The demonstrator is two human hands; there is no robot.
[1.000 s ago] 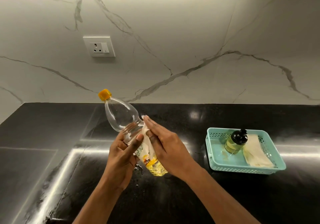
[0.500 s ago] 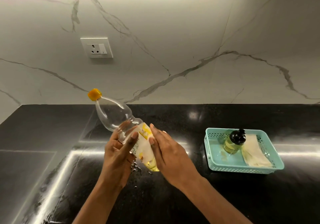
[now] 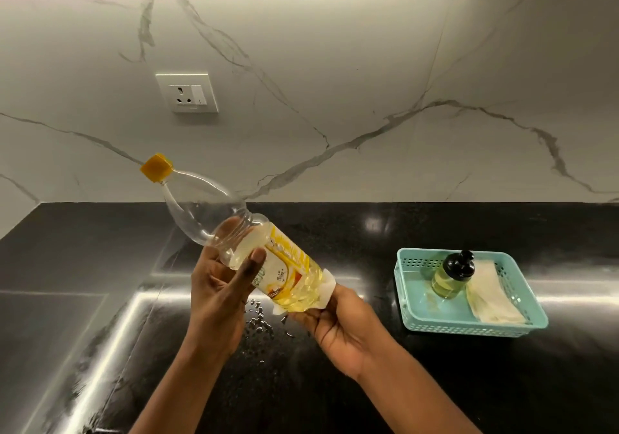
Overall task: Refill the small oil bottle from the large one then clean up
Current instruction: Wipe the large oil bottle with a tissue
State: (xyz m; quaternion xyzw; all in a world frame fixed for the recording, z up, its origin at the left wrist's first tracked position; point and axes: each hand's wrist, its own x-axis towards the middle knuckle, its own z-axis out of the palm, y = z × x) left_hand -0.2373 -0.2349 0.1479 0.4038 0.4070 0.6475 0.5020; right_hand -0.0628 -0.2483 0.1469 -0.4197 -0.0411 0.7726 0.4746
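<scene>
- Plastic large bottle (image 3: 268, 259), tilted above counter (image 3: 435, 383), capped, holding little oil; left hand (image 3: 221, 286) fingers wrapping it, right hand (image 3: 338, 323) pressing tissue (image 3: 326, 291) under its base.
- Teal basket (image 3: 435, 316) holding small bottle (image 3: 450, 278) with oil, plus folded tissue.

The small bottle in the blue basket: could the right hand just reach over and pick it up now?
Probably not straight away. The right hand is busy pressing a paper towel under the large oil bottle. The path to the small bottle in the basket looks clear, though.
</scene>
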